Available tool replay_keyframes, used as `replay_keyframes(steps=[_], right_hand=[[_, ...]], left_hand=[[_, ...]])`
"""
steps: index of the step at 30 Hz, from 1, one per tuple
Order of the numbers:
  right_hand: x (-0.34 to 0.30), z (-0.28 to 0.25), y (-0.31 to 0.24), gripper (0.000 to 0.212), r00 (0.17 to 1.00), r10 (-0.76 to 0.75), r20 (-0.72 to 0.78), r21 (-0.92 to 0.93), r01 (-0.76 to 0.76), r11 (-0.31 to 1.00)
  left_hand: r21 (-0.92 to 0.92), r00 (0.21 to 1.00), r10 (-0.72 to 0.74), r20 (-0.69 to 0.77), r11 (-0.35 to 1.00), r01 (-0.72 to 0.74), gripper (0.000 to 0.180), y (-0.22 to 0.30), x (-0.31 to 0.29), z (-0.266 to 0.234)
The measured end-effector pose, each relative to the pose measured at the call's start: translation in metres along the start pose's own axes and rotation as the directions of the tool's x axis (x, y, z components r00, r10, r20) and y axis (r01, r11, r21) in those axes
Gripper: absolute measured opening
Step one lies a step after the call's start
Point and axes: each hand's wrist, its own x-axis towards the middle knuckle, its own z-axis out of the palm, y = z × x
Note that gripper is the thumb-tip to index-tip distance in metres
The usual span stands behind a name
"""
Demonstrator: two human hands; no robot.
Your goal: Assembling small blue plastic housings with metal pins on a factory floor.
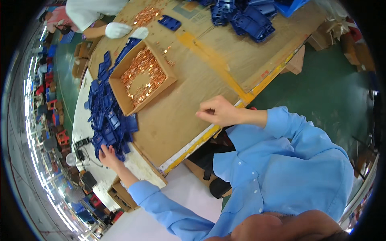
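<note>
My left hand [110, 157] reaches to the near end of a long pile of dark blue moulded plastic parts [105, 110], fingers apart. Its fingertips are at the lowest parts; I cannot tell whether they touch. Over the near edge of the brown tabletop, my right hand [217, 111] is closed, thumb and fingers drawn together. Whatever is between them, if anything, is too small to make out. An open cardboard box [167, 81] of small shiny copper-coloured pieces [140, 75] stands just right of the blue pile.
A co-worker's white-gloved hand [118, 30] rests at the far left, near loose copper pieces [146, 15] and a single blue part [169, 22]. More blue parts [251, 22] are heaped at the far right. A black adapter with cable [88, 180] lies left of my left hand.
</note>
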Motion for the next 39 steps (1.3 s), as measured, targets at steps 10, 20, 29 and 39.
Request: replay_keyframes(steps=[10, 20, 29, 39], right_hand=[[-0.007, -0.124, -0.019, 0.026, 0.964, 0.132, -0.231, -0.155, -0.17, 0.973], [0.095, -0.216, 0.005, 0.029, 0.959, -0.19, -0.211, -0.907, -0.12, 0.404], [0.135, -0.21, 0.008, 0.02, 0.938, -0.265, -0.223, -0.937, -0.132, 0.324], [0.022, 0.012, -0.142, 0.008, 0.878, 0.011, 0.478, -0.16, 0.075, 0.984]], left_hand=[[0.273, 0.963, 0.231, -0.139, 0.944, -0.187, 0.058, 0.015, -0.094, 0.006], [-0.078, 0.986, 0.163, -0.013, 0.983, -0.164, 0.043, 0.017, -0.208, -0.007], [-0.203, 0.998, -0.021, -0.051, 0.979, 0.011, 0.037, 0.003, -0.284, -0.068], [0.081, 0.837, 0.534, 0.121, 0.835, -0.544, 0.089, 0.025, -0.322, -0.037]])
